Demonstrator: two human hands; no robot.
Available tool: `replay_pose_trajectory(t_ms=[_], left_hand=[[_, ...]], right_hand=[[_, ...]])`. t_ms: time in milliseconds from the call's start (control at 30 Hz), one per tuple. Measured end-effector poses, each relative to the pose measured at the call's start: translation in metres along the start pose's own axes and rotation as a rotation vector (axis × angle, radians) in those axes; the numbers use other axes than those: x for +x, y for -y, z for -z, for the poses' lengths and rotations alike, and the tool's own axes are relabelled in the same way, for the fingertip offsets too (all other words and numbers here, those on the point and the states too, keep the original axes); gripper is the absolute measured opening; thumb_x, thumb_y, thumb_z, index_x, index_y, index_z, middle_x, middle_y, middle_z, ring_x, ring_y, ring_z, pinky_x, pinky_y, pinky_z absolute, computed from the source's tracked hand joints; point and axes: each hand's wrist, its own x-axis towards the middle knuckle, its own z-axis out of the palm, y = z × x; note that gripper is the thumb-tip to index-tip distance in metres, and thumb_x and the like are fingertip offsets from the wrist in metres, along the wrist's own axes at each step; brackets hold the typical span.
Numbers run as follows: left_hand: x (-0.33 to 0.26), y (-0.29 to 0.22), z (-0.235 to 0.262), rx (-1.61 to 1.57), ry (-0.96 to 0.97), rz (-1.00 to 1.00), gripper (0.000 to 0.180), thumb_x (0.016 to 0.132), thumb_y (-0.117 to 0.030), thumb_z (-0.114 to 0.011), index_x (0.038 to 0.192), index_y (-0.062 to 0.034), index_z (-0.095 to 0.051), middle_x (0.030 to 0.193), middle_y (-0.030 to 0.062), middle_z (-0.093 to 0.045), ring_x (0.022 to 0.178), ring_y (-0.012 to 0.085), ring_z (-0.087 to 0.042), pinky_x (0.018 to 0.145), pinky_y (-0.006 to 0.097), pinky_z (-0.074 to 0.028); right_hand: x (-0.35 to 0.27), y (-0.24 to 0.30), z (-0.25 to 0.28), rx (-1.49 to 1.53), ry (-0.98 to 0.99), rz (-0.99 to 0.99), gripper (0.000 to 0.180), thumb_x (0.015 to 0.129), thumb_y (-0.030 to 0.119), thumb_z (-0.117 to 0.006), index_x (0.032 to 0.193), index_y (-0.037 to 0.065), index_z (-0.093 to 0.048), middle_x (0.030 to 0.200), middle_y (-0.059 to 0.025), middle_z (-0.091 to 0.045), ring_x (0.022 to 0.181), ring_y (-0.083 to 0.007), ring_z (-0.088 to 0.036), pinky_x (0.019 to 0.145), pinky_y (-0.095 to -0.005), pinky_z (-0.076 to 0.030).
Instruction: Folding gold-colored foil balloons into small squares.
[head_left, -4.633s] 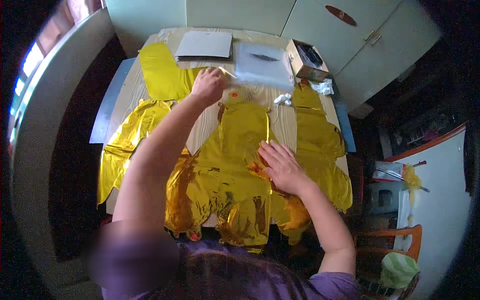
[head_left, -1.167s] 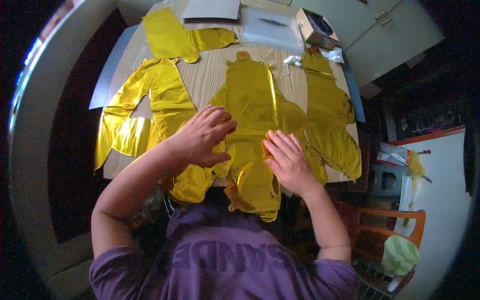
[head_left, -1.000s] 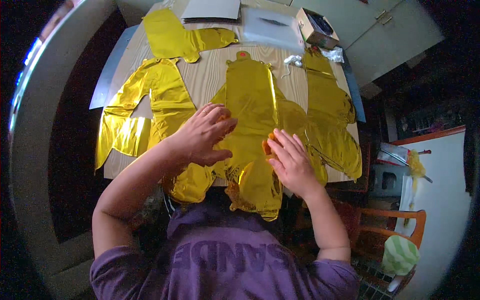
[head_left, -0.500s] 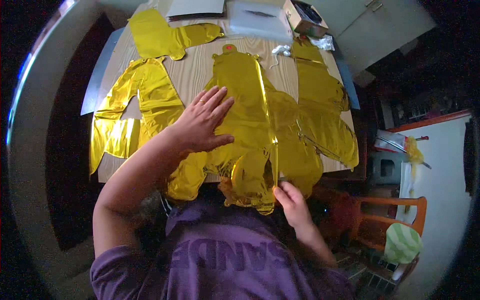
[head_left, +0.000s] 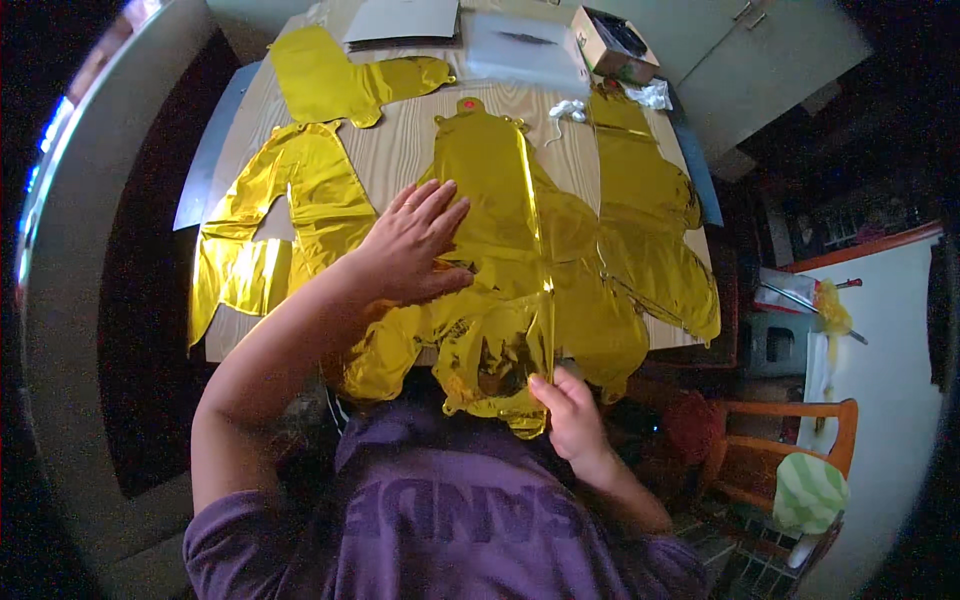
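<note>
A flat, uninflated gold foil balloon [head_left: 490,170] lies at the middle of the wooden table, a red dot on its top tab. My left hand [head_left: 415,240] rests palm down on it, fingers stretched out. At the table's front edge, my right hand [head_left: 575,420] pinches the balloon's lower edge between thumb and fingers. The lower part hangs over the edge toward me, creased and shiny. Further flat foil balloons lie around it: a forked one [head_left: 325,205] on the left, an angled one [head_left: 310,80] at the far left, and a wavy-edged one [head_left: 640,190] on the right.
At the back of the wooden table [head_left: 390,140] are a grey-white flat stack [head_left: 405,20], a clear plastic sheet or bag [head_left: 520,55] and an open cardboard box [head_left: 615,48]. White crumpled bits [head_left: 568,110] lie before them. A wooden chair [head_left: 770,410] stands to the right.
My right hand has shifted slightly left along the balloon's lower edge, and that part has bent and crumpled differently. My left hand keeps nearly the same place on the foil.
</note>
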Motion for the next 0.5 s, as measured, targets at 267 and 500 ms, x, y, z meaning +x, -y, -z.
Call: replay_pose_trajectory(t_ms=[267, 500], left_hand=[[0.003, -0.008, 0.007, -0.001, -0.005, 0.031, 0.091, 0.077, -0.055, -0.072, 0.144, -0.0016, -0.04, 0.148, 0.0249, -0.041, 0.137, 0.0436, -0.037, 0.117, 0.055, -0.026], [0.005, -0.002, 0.0, 0.026, 0.004, 0.008, 0.093, 0.08, -0.063, -0.064, 0.143, 0.0016, -0.042, 0.146, 0.0263, -0.041, 0.139, 0.041, -0.035, 0.118, 0.052, -0.023]], right_hand=[[0.002, 0.002, 0.003, 0.106, 0.056, -0.067, 0.021, 0.1, 0.017, -0.057, 0.104, 0.0, -0.068, 0.094, -0.0008, -0.069, 0.08, -0.0072, -0.061, 0.075, -0.0236, -0.048], [0.008, 0.001, 0.009, 0.119, -0.018, -0.125, 0.017, 0.098, 0.014, -0.06, 0.104, 0.0, -0.068, 0.096, -0.0042, -0.071, 0.083, -0.0109, -0.065, 0.077, -0.0261, -0.051]])
